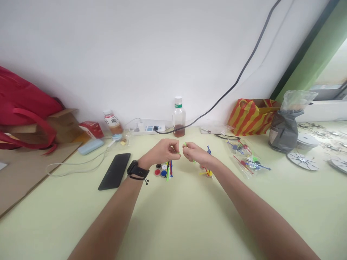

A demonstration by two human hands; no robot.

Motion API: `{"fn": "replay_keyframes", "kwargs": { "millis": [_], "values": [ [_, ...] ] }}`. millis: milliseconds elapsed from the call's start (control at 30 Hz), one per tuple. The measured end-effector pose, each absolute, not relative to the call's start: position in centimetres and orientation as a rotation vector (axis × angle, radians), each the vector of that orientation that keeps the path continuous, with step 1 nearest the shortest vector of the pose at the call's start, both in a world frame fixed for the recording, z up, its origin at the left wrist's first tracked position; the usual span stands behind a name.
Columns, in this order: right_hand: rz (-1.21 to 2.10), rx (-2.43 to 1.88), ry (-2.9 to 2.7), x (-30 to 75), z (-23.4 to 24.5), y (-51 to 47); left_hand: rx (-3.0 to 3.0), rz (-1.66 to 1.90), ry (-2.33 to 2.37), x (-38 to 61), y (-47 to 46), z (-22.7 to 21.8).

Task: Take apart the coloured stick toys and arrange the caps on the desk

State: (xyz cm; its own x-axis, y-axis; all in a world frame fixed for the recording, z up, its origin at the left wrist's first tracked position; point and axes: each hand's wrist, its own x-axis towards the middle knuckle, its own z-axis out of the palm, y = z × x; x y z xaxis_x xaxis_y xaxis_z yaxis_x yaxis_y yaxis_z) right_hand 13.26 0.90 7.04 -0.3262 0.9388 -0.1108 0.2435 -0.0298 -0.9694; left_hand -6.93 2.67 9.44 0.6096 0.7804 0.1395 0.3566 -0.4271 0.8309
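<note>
Above the table, my left hand (163, 151) is closed in a pinch; what sits between its fingertips is too small to make out. Facing it, a short gap away, my right hand (197, 153) is closed around a thin bright green plastic stick (185, 144), of which only the ends show. Below my left hand lie small round discs, among them a red one (157, 172) and a blue one (163, 173), beside a row of coloured plastic sticks (169, 173). Yellow plastic pieces (207, 173) lie under my right wrist, with a blue piece (209, 150) behind it.
A black phone (114, 172) lies to the left. Clear bags of coloured parts (251, 164) are on the right. Behind stand a bottle of brown liquid (179, 121), a power strip (154, 126) and a striped bag (249, 117). A dark cable (238, 79) hangs across the wall.
</note>
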Motion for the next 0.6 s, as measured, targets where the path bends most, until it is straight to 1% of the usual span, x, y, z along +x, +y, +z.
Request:
{"fn": "replay_keyframes", "kwargs": {
  "millis": [100, 267, 433, 600],
  "values": [
    [1.247, -1.408, -1.716, 14.0, 6.4, 1.6, 2.037, 0.668, 0.937, -7.5, 3.0, 9.5],
    [0.928, -1.711, -2.116, 14.9, 6.2, 2.0, 2.249, 0.555, 0.907, -7.3, 3.3, 8.7],
    [0.692, -1.878, -2.218, 16.5, 7.4, 2.0, 2.331, 0.566, 0.992, -6.9, 3.7, 7.0],
    [0.583, -2.057, -2.323, 18.0, 8.5, 1.7, 2.334, 0.455, 1.011, -7.5, 4.1, 6.1]
  ]
}}
